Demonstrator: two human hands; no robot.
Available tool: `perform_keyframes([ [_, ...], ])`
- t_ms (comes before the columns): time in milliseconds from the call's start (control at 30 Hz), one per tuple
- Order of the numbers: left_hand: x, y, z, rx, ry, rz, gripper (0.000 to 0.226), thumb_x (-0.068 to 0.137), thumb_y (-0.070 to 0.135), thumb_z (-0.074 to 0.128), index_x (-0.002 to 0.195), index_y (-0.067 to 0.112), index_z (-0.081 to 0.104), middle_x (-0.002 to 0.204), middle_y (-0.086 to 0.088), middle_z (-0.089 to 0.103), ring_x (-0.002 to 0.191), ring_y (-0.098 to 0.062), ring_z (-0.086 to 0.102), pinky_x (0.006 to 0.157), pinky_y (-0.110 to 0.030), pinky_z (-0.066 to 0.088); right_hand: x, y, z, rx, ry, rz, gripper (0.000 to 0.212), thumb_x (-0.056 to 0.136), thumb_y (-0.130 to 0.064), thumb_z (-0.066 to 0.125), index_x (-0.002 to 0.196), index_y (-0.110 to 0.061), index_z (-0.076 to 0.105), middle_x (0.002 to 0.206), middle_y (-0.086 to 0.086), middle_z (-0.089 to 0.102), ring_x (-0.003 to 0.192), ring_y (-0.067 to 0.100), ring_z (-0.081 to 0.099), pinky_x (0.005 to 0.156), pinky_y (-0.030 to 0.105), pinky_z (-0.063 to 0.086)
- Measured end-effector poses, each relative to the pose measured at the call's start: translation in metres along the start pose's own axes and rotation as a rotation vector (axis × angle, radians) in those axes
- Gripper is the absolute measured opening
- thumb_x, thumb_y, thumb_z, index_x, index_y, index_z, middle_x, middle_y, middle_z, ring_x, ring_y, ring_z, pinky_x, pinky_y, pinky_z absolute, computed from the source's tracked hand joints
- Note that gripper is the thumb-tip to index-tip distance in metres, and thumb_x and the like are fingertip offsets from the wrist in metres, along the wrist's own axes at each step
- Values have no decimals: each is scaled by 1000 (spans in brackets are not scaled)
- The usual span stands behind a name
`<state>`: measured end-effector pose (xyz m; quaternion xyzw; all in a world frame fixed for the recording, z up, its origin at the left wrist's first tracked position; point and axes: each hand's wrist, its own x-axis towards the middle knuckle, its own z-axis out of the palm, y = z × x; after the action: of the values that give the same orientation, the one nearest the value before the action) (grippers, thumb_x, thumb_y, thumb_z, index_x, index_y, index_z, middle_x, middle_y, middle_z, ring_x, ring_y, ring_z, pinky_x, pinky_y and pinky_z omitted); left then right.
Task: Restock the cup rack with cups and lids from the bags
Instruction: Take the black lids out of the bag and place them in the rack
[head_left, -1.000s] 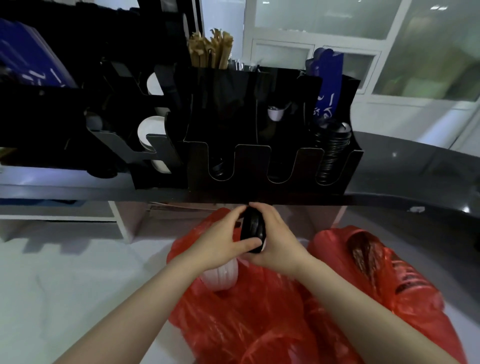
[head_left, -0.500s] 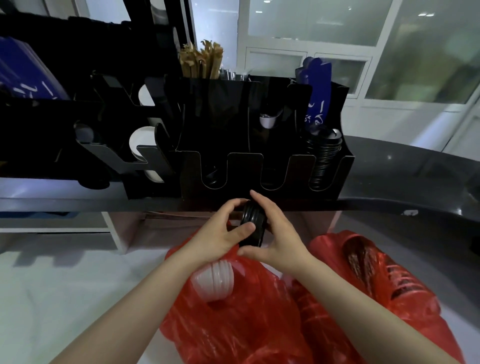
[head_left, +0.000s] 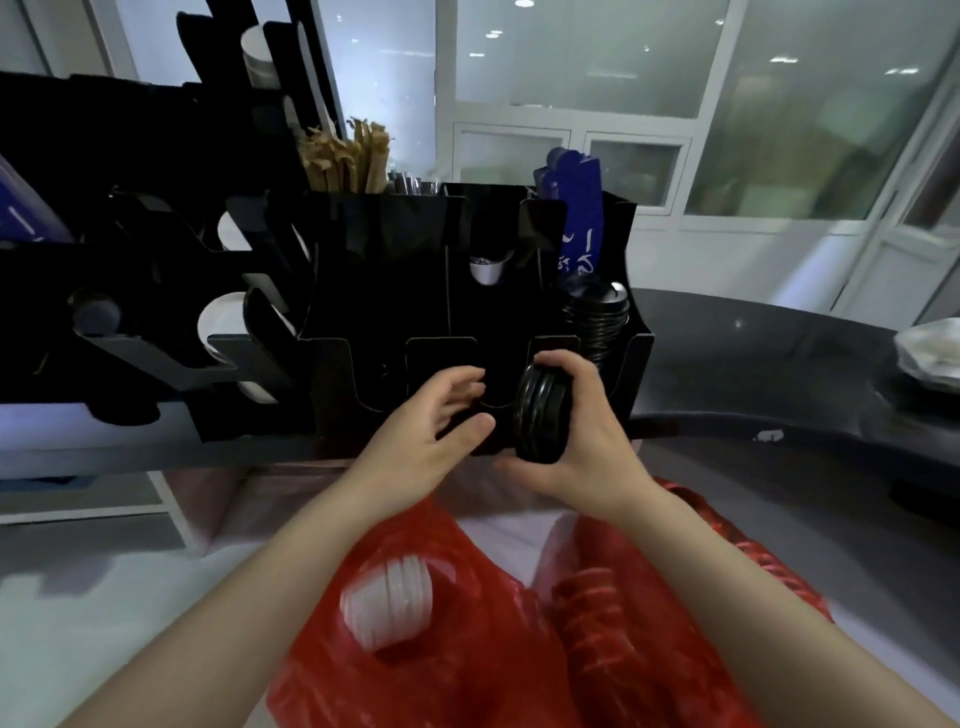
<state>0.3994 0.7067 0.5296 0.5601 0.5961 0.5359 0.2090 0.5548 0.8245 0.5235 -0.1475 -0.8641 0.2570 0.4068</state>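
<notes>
1. Head view, hands: the right hand (head_left: 587, 447) has its fingers curled over the top and its thumb under a short stack of black plastic cup lids (head_left: 540, 415). The left hand (head_left: 426, 431) holds nothing. Its fingers are loosely spread just left of the stack, close to the front of the rack.
2. Head view, target: the black acrylic cup rack (head_left: 384, 280) stands on the dark glossy counter (head_left: 753, 353), directly beyond both hands. Its rightmost front bay already holds a column of black lids (head_left: 597, 317).
3. Head view, key relation: the held lids stand on edge with the stack's axis running roughly left to right, faces toward the left hand. They are just in front of the U-cut bays. The bay behind and slightly left looks free, though it is too dark to be sure. The stack probably needs turning flat before it drops in, and the right hand is nearer.
4. Head view, supply: below the arms lie a red plastic bag (head_left: 467, 675) holding a stack of white lids (head_left: 387, 603), and a second red bag (head_left: 665, 623).
</notes>
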Motion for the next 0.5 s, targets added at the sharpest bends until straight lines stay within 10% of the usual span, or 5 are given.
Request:
perform_keyframes([
  [200,34,14,-12,519,188,287,43,89,33,59,131,31,49,135,19,41,130,6,31,106,-8,23,49,6,-61,-187,111,-16,95,57,-29,89,134,-14,36,135,4,32,123,11,36,107,21,32],
  [500,69,1,-12,1141,122,128,74,91,53,46,150,23,15,159,-2,10,147,-17,1,114,-35,-9,133,26,-92,-494,-188,193,110,60,-42,86,145,-27,18,142,3,30,125,24,40,99,32,38],
])
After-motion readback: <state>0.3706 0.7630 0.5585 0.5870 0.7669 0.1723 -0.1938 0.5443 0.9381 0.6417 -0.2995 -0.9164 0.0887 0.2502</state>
